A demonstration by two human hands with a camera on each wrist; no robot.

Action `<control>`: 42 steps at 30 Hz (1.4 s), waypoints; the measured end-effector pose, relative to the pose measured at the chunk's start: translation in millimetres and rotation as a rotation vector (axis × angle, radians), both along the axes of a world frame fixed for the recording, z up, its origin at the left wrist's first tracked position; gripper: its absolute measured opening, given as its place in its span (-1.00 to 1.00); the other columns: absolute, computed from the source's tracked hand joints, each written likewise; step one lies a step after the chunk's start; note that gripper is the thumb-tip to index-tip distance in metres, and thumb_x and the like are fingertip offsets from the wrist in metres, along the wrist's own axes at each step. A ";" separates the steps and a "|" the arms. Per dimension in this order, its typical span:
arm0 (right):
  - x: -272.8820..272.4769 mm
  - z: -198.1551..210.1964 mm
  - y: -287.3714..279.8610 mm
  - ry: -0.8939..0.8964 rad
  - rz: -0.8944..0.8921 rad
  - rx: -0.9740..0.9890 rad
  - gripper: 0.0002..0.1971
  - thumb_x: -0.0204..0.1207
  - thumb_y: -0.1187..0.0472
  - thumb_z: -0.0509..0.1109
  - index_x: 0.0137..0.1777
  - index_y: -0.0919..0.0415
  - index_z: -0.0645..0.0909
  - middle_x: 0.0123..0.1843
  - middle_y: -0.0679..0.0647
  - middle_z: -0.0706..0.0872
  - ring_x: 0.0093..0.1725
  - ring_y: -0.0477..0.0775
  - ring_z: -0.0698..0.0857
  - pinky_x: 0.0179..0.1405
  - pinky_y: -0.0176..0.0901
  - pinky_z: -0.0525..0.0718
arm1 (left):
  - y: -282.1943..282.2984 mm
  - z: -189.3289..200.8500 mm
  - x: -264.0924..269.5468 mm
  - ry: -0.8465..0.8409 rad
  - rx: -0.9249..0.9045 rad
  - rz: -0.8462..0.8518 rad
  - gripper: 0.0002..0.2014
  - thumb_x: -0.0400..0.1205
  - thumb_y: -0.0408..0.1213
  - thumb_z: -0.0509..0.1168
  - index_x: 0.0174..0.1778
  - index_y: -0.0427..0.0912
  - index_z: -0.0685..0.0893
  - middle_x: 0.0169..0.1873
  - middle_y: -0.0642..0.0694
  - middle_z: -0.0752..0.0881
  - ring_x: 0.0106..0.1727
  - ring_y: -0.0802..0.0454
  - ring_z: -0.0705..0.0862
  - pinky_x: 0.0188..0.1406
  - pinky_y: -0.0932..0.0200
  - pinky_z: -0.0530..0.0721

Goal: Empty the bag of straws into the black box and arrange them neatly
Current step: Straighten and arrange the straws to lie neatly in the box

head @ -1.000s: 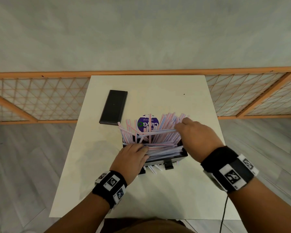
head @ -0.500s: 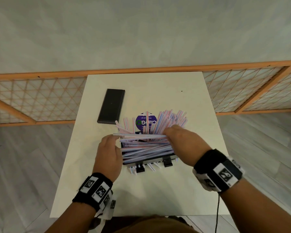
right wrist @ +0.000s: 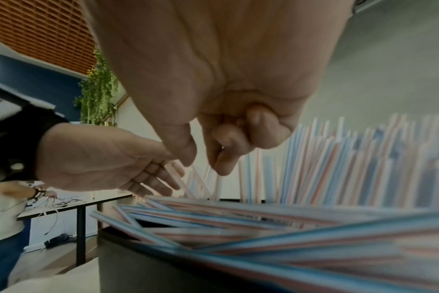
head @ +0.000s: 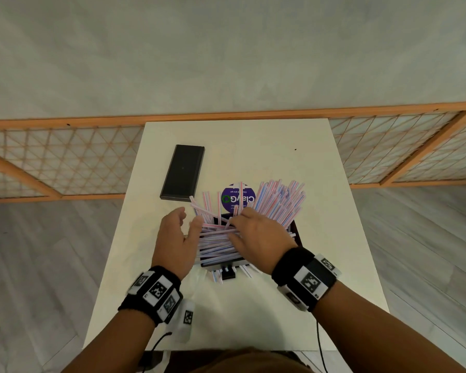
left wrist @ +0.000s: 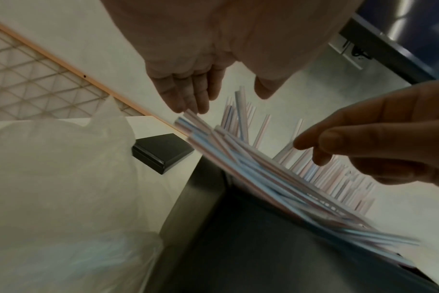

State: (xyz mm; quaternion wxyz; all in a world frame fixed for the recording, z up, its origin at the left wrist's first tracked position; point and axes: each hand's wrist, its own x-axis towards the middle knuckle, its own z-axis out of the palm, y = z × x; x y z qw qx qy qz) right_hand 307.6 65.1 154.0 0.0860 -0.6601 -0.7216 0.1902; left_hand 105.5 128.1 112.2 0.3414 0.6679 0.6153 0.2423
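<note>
left hand (head: 176, 239) flat, fingers straight, against straw ends. right hand (head: 258, 238) curled over straws (head: 218, 242) – grasp unclear. straws heaped in black box (left wrist: 238, 247) beneath both hands – some upright beyond fingertips.

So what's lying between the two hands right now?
Head view: a pile of straws lying crosswise over the black box fills the gap between the left hand and right hand.
</note>
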 end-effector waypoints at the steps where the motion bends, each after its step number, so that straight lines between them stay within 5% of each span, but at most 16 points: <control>1: -5.0 -0.4 5.4 0.023 -0.017 -0.011 -0.74 0.78 0.03 0.18 0.22 0.16 0.60 0.10 0.04 0.57 -0.14 0.08 0.59 -0.19 -0.04 0.62 | 6.0 -0.3 3.4 0.039 -0.021 -0.012 -0.38 0.71 0.19 0.27 0.59 -0.12 0.45 0.39 -0.06 0.59 0.34 -0.01 0.62 0.33 -0.09 0.67; 4: -12.8 -6.6 23.2 -0.001 -0.094 -0.040 -0.74 0.80 0.09 0.15 0.14 0.23 0.61 0.08 0.15 0.64 -0.04 0.17 0.66 -0.10 0.04 0.70 | 22.7 -4.5 9.4 0.210 -0.065 -0.087 -0.33 0.62 0.35 0.27 0.48 -0.08 0.55 0.22 -0.04 0.66 0.17 -0.02 0.68 0.23 -0.17 0.71; 7: -13.3 -20.0 35.5 -0.033 -0.163 -0.103 -0.78 0.77 0.16 0.19 0.18 0.25 0.61 0.15 0.21 0.67 -0.02 0.16 0.70 -0.15 -0.05 0.67 | 35.5 -11.1 7.9 0.293 -0.086 -0.165 -0.52 0.58 0.37 0.25 0.13 0.08 0.73 0.01 0.07 0.73 -0.01 0.05 0.72 0.08 -0.11 0.73; 12: -17.8 -26.7 44.6 -0.118 -0.184 -0.158 -0.76 0.76 0.15 0.17 0.14 0.25 0.62 -0.01 0.17 0.65 -0.15 0.13 0.57 -0.24 0.02 0.53 | 42.2 -11.1 4.7 0.201 -0.094 -0.219 -0.76 0.59 0.10 0.46 -0.21 0.04 0.66 -0.19 -0.02 0.66 -0.17 0.00 0.63 -0.30 0.20 0.44; 17: -25.5 -24.4 56.7 -0.035 -0.168 -0.190 -0.88 0.71 0.27 0.24 0.17 0.25 0.55 0.14 0.22 0.68 0.01 0.22 0.70 -0.09 0.02 0.67 | 40.1 -7.1 10.2 0.107 -0.127 -0.334 -0.73 0.48 0.15 0.56 -0.13 0.07 0.73 -0.23 -0.01 0.62 -0.27 0.02 0.58 -0.30 0.12 0.55; 22: -30.2 -19.1 61.0 0.067 -0.119 -0.216 -0.90 0.62 0.36 0.24 -0.02 0.13 0.46 0.03 0.22 0.69 -0.02 0.27 0.68 -0.09 0.02 0.64 | 45.8 -8.4 16.4 0.111 -0.198 -0.350 -0.71 0.41 0.04 0.60 -0.21 -0.06 0.71 -0.39 0.05 0.57 -0.38 0.06 0.51 -0.27 0.04 0.53; 25: -29.3 -16.2 60.4 0.142 -0.114 -0.214 -0.86 0.60 0.38 0.23 -0.04 0.11 0.42 -0.04 0.16 0.63 -0.11 0.20 0.59 -0.13 -0.04 0.54 | 52.4 -7.6 18.8 0.083 -0.238 -0.375 -0.69 0.41 0.07 0.63 -0.01 0.03 0.84 -0.30 0.14 0.78 -0.28 0.19 0.72 -0.16 0.16 0.66; 27: -26.4 -15.4 58.0 0.191 -0.112 -0.190 -0.90 0.64 0.36 0.20 0.03 0.16 0.48 -0.02 0.18 0.67 -0.13 0.19 0.59 -0.15 -0.05 0.51 | 56.1 -5.3 19.6 0.040 -0.255 -0.384 -0.66 0.40 0.11 0.62 0.02 0.06 0.85 -0.21 0.14 0.85 -0.19 0.24 0.79 -0.09 0.16 0.71; 30: -20.8 -16.1 53.2 0.279 -0.128 -0.095 -0.89 0.74 0.23 0.18 0.16 0.17 0.51 -0.08 0.18 0.73 -0.19 0.24 0.66 -0.23 0.02 0.61 | 56.1 2.4 23.6 -0.004 -0.257 -0.410 -0.88 0.46 -0.07 0.62 -0.16 0.07 0.84 -0.33 0.17 0.83 -0.29 0.27 0.75 -0.18 0.15 0.65; 33: -15.6 -13.3 52.4 0.329 -0.178 -0.004 -0.89 0.75 0.11 0.24 0.13 0.13 0.49 -0.17 0.13 0.76 -0.25 0.19 0.70 -0.25 0.07 0.69 | 53.9 9.9 26.5 -0.039 -0.231 -0.438 -0.91 0.54 -0.20 0.56 -0.25 0.07 0.81 -0.40 0.14 0.80 -0.32 0.23 0.74 -0.21 0.10 0.64; 36: -7.5 -10.4 53.0 0.348 -0.229 0.038 -0.84 0.73 0.01 0.31 0.06 0.08 0.50 -0.23 0.04 0.75 -0.26 0.10 0.72 -0.27 0.03 0.71 | 54.3 16.5 26.2 -0.084 -0.194 -0.454 -0.89 0.62 -0.08 0.49 -0.15 -0.01 0.85 -0.30 0.01 0.83 -0.20 0.05 0.80 -0.08 -0.04 0.74; 39: 2.3 -9.4 50.5 0.409 -0.273 0.052 -0.88 0.74 0.04 0.29 0.15 0.04 0.52 -0.21 0.01 0.74 -0.29 0.02 0.68 -0.32 -0.06 0.63 | 55.1 29.9 26.1 -0.096 -0.109 -0.430 -0.77 0.63 0.11 0.40 -0.11 0.06 0.84 -0.22 0.05 0.84 -0.14 0.12 0.79 -0.03 -0.02 0.74; 42: 9.5 -10.2 44.1 0.450 -0.256 0.067 -0.83 0.71 0.07 0.31 0.25 0.03 0.55 -0.13 -0.04 0.72 -0.25 -0.08 0.65 -0.27 -0.19 0.58 | 56.7 50.6 28.5 -0.133 -0.026 -0.409 -0.84 0.68 0.04 0.42 -0.13 0.09 0.83 -0.22 0.09 0.84 -0.13 0.20 0.78 0.01 0.02 0.73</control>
